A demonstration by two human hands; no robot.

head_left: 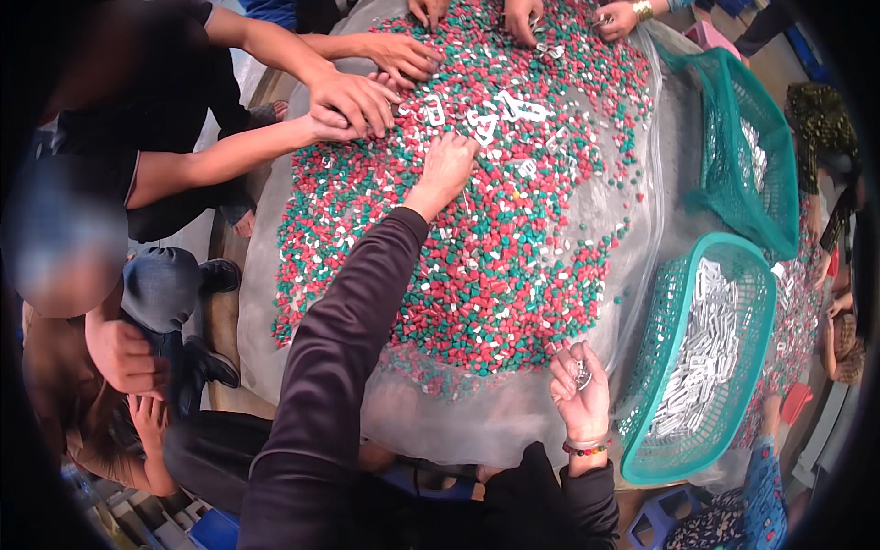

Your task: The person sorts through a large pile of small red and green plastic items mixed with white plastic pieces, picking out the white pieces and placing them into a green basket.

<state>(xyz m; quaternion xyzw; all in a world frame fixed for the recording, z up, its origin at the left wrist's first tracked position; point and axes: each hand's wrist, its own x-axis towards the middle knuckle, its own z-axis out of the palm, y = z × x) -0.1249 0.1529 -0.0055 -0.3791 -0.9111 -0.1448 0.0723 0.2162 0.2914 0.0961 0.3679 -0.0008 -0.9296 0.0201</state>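
Observation:
My left arm, in a dark sleeve, stretches over a heap of small red, green and white pieces (486, 275). Its hand, my left hand (444, 172), is closed with fingertips down in the heap, beside flat white plastic frames (483, 125); what is between the fingers is hidden. Palm up at the near right edge of the heap, my right hand (579, 380) curls around a few small white plastic pieces (582, 374). A beaded bracelet circles that wrist.
A clear plastic sheet (422, 417) lies under the heap. To the right stand a green basket (632, 449) of white plastic strips and another green basket (779, 202). Co-workers' hands (353, 96) reach in from the left and far side.

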